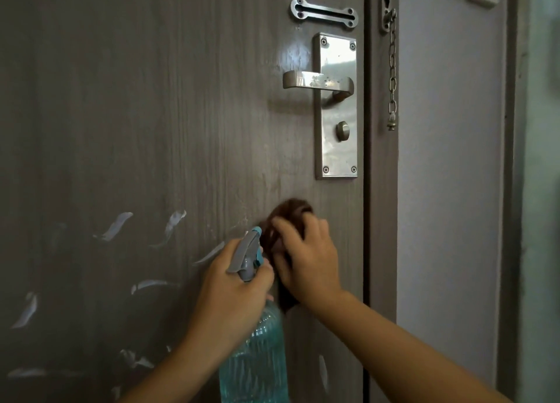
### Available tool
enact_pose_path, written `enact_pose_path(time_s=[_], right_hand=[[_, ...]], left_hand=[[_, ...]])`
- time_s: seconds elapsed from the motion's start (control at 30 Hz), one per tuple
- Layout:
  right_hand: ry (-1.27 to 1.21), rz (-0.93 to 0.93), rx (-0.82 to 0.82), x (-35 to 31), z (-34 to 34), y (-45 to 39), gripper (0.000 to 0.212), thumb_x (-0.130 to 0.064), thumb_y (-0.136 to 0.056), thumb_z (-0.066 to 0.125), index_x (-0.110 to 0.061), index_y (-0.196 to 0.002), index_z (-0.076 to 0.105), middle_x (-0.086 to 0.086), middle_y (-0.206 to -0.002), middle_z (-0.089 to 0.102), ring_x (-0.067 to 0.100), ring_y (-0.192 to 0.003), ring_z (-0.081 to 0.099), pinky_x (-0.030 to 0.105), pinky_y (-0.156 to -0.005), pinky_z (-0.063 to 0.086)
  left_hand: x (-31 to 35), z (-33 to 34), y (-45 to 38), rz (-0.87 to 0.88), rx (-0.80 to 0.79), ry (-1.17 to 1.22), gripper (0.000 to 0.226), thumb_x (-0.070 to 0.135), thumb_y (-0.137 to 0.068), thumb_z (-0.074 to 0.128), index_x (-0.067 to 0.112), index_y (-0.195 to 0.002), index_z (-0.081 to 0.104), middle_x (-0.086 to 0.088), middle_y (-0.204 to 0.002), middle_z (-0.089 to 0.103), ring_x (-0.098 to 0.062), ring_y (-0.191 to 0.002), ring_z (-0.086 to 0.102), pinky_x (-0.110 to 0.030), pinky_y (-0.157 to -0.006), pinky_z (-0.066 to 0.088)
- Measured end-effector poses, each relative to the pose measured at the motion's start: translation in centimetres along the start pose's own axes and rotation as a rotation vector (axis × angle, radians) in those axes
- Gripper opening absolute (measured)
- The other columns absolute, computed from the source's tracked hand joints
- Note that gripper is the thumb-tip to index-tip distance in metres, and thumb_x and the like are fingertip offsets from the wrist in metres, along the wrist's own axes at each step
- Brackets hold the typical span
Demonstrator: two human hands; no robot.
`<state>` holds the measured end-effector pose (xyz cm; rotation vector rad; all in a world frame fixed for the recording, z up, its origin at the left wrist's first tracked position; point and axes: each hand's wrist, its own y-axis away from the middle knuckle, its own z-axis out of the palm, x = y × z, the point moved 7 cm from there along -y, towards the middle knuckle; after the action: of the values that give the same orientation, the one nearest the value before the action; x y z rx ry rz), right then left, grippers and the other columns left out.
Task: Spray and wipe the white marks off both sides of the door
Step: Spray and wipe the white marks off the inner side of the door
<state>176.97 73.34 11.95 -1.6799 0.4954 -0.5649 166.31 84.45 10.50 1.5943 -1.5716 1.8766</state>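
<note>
Door (151, 114) fills nearly my whole view, brown and wood-grained, standing shut against its frame at the right, and I am working its inner face just below the metal lock plate (335, 105). White marks (113, 227) are scattered over the lower left of the panel, with one more streak low down near the latch edge; the patch around the handle looks hazy but mostly wiped.

My left hand (230, 293) curls its grip round the neck of the spray bottle (253, 357), nozzle aimed toward the panel. The bottle is still well filled with blue liquid.

My right hand (309, 260) presses a dark brown cloth (291, 214) flat against the wood, fingers spread over it. The cloth is blurred, so I judge a rubbing stroke is under way.

To do this well, I would:
- keep the palm flat so the whole cloth bears on the wood;
- rub along the grain;
- work leftward from here into the marked area;
- spray each streak before wiping;
- fold to a fresh side of the cloth when it smears.

Only this side is in hand, and the far face cannot be seen.
</note>
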Motion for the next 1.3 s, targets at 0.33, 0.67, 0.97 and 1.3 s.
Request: enact_pose_path(time_s=[0.33, 0.67, 0.97, 1.3], right_hand=[[-0.055, 0.553, 0.207, 2.5, -1.2, -1.2, 0.041, -0.022, -0.089, 0.063, -0.016, -0.129, 0.060, 0.018, -0.130, 0.049, 0.033, -0.110, 0.046, 0.039, -0.082, 0.047], [-0.159, 0.489, 0.177, 1.6, -1.4, -2.5, 0.036, -0.023, -0.089, 0.069, -0.021, -0.125, 0.062, 0.011, -0.123, 0.050, 0.029, -0.108, 0.048, 0.046, -0.078, 0.053], [-0.070, -0.146, -0.066, -7.2, 1.6, -2.4, 0.043, -0.030, -0.085, 0.065, -0.016, -0.126, 0.064, 0.015, -0.117, 0.053, 0.034, -0.097, 0.050, 0.040, -0.067, 0.050], [-0.206, 0.623, 0.273, 8.6, -5.6, -1.3, 0.027, -0.018, -0.092, 0.071, -0.021, -0.119, 0.067, 0.007, -0.118, 0.053, 0.026, -0.109, 0.057, 0.037, -0.091, 0.052]], left_hand=[[0.2, -3.2, 0.4, -0.011, 0.033, -0.067, 0.005, 0.010, -0.098, 0.066, 0.014, -0.099, 0.062, -0.018, -0.085, 0.065, -0.024, -0.064, 0.076, -0.043, -0.067, 0.055], [0.0, -6.0, 1.0, 0.003, 0.068, -0.154, 0.009, 0.018, -0.100, 0.064, 0.024, -0.095, 0.060, -0.004, -0.071, 0.065, -0.019, -0.065, 0.074, -0.031, -0.059, 0.053], [0.5, -8.2, 1.1, 0.001, 0.133, -0.062, 0.007, 0.014, -0.098, 0.067, 0.018, -0.096, 0.061, -0.005, -0.076, 0.063, -0.021, -0.061, 0.075, -0.045, -0.069, 0.057], [0.3, -7.4, 1.1, -0.031, 0.119, -0.028, 0.011, 0.012, -0.098, 0.068, 0.022, -0.100, 0.065, -0.011, -0.082, 0.067, -0.025, -0.061, 0.076, -0.040, -0.069, 0.054]])
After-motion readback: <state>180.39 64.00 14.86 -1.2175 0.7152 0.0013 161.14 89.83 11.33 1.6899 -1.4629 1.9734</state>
